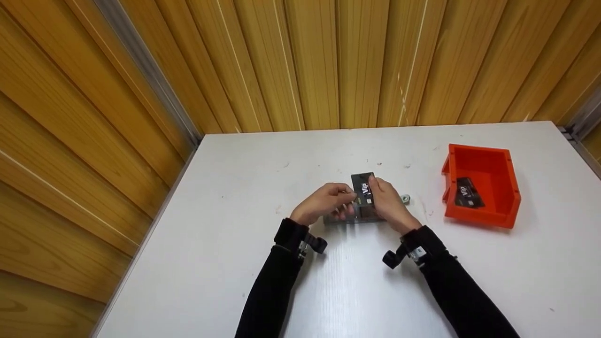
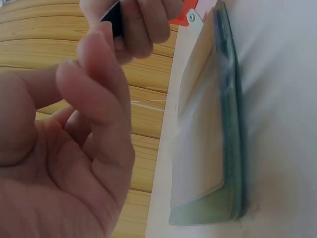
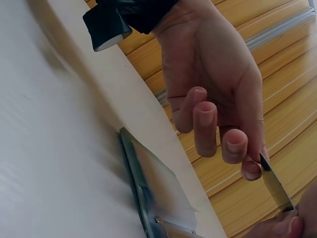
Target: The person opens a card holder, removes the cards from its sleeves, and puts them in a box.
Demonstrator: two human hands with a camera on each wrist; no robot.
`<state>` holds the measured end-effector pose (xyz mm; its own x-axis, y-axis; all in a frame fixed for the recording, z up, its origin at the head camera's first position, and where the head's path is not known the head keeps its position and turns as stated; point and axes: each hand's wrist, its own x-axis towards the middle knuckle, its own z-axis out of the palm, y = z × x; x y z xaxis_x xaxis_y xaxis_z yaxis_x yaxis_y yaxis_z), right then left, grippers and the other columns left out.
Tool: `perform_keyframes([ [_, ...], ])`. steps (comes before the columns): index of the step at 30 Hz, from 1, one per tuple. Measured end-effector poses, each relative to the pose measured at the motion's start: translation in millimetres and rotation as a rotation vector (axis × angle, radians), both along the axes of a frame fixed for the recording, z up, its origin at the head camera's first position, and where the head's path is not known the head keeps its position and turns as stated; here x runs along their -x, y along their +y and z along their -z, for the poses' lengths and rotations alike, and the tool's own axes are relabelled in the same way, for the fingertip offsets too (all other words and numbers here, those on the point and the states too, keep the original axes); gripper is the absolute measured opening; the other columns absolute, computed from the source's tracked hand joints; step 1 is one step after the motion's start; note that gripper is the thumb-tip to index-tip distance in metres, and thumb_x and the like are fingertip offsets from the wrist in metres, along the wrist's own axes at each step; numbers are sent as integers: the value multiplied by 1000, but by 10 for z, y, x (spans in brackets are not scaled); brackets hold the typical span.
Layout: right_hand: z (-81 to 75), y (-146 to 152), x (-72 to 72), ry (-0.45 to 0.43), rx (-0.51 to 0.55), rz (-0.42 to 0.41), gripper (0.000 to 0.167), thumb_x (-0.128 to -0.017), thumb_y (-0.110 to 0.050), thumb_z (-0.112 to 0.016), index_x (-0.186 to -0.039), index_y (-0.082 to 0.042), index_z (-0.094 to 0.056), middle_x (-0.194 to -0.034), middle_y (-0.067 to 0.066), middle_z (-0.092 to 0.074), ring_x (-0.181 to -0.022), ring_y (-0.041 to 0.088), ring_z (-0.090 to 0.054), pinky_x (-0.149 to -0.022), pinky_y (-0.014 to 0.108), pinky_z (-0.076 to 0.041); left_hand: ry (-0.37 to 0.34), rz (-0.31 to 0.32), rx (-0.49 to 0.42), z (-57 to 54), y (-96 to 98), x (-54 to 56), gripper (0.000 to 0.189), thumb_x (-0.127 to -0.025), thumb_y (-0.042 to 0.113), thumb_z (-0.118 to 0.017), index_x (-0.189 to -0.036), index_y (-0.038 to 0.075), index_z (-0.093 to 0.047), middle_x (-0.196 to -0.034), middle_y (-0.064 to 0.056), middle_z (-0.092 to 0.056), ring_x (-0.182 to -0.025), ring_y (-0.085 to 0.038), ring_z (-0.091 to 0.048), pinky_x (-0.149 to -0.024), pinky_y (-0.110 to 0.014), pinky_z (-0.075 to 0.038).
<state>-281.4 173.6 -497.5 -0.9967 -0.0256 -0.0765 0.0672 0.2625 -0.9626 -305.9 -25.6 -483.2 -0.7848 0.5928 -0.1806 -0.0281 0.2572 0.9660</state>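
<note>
Both hands meet over the middle of the table around a dark card (image 1: 361, 185) printed "Vip". The right hand (image 1: 392, 202) grips the card along its right side, with the thumb on the printed face. At the card's lower left edge, the left hand (image 1: 328, 202) pinches it between thumb and index finger; the other fingers curl loosely, as the right wrist view shows. Beneath the hands lies a card holder (image 2: 198, 148) with clear sleeves and a greenish edge. Its snap tab (image 1: 404, 199) sticks out to the right. The hands partly hide the holder in the head view.
An orange-red bin (image 1: 490, 218) stands on the right of the white table (image 1: 225, 272); inside it leans another dark "Vip" card (image 1: 468, 193). Wood-patterned walls (image 1: 319, 61) rise behind the table and at the left. Each wrist wears a black camera strap (image 1: 288, 234).
</note>
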Motion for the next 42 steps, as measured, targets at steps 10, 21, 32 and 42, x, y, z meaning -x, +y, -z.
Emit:
perform_keyframes([
  [10,-187,293,54,46,-74,75,48,-114,-38,-26,-104,-4,-58,-82,1,-51,-77,13,-49,-67,26,-42,217,-181,391,69,-134,32,16,-91,15,-79,-105,11,-72,-84,0,-64,-74,-13,-58,-64,-25,-44],
  [21,-501,1066,30,-12,-131,249,54,-110,-55,-21,-114,-12,-53,-94,10,-43,-90,24,-43,-72,32,-37,341,-171,558,99,-92,24,31,-85,8,-83,-114,9,-71,-79,1,-62,-70,-12,-54,-64,-23,-43],
  [32,-413,1893,-66,-2,-276,515,58,-110,-45,-15,-97,-1,-51,-99,14,-52,-91,24,-47,-74,33,-41,362,-154,557,110,-111,9,31,-86,9,-83,-114,9,-70,-78,2,-62,-70,-11,-53,-66,-23,-41],
  [42,-114,1846,70,1,-436,545,63,-113,-33,-11,-113,15,-51,-94,31,-62,-93,43,-62,-87,49,-53,346,-149,556,95,-102,3,30,-86,9,-83,-113,10,-70,-80,1,-61,-71,-13,-54,-64,-24,-42],
])
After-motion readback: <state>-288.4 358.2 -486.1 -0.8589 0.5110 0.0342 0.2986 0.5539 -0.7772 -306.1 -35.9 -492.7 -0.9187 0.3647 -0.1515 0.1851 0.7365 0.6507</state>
